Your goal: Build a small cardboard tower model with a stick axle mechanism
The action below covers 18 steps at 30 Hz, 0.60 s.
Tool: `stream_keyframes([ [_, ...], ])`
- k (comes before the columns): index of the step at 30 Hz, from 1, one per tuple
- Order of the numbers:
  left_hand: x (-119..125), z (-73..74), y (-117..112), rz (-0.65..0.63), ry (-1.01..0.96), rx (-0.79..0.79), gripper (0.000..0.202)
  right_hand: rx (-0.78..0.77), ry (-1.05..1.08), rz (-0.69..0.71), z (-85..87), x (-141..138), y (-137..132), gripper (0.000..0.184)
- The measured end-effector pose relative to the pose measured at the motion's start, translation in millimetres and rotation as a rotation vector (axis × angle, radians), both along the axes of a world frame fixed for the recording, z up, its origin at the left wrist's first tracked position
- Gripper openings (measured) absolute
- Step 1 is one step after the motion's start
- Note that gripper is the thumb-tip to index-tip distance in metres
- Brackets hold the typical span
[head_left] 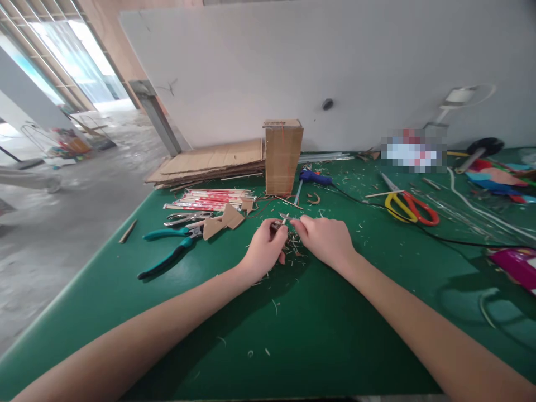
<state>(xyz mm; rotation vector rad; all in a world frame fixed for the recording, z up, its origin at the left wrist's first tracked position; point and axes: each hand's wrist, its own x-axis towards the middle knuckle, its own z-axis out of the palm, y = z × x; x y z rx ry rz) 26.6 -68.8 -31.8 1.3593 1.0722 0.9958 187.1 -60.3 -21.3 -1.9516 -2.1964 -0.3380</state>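
Observation:
Near the middle of the green table, my two hands meet over a scatter of thin pale shavings [295, 245]. My left hand [263, 248] is closed around a small dark brown piece [276, 225]; a pale tip shows by the thumb, and the rest is hidden by the fingers. Closed on a small knife, my right hand [329, 239] hides most of its handle. The short metal blade [285, 216] points left, close to the pale tip; whether they touch I cannot tell.
Left of my hands lie teal-handled pliers [184, 251], cardboard scraps [228, 221] and red-wrapped sticks [213, 199]. Behind stand an upright cardboard box [283, 159] and flat cardboard [213, 159]. A blue glue gun [316, 177], its black cord and scissors [412, 209] lie to the right.

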Motion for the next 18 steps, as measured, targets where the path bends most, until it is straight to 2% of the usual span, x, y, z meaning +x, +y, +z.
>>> stream_keyframes([
  [3,-1.7,3.1,-5.5,-0.062,0.041,0.04,0.019,-0.041,0.003,-0.136,1.1,15.9,4.8,0.055],
  [5,-2.6,4.1,-6.7,-0.092,0.034,0.039,0.02,-0.042,0.033,-0.157,2.1,22.7,4.4,0.053],
  [9,-1.5,2.1,-2.4,-0.06,-0.106,-0.021,0.021,-0.003,0.15,-0.01,2.5,17.0,-2.5,0.05],
  [12,0.3,0.8,0.8,-0.04,-0.242,-0.103,0.015,-0.005,0.135,0.12,0.8,6.7,-6.8,0.049],
  [18,-0.5,5.8,1.7,-0.038,-0.37,-0.19,0.011,-0.057,0.085,0.174,-2.9,0.1,-8.2,0.052],
])
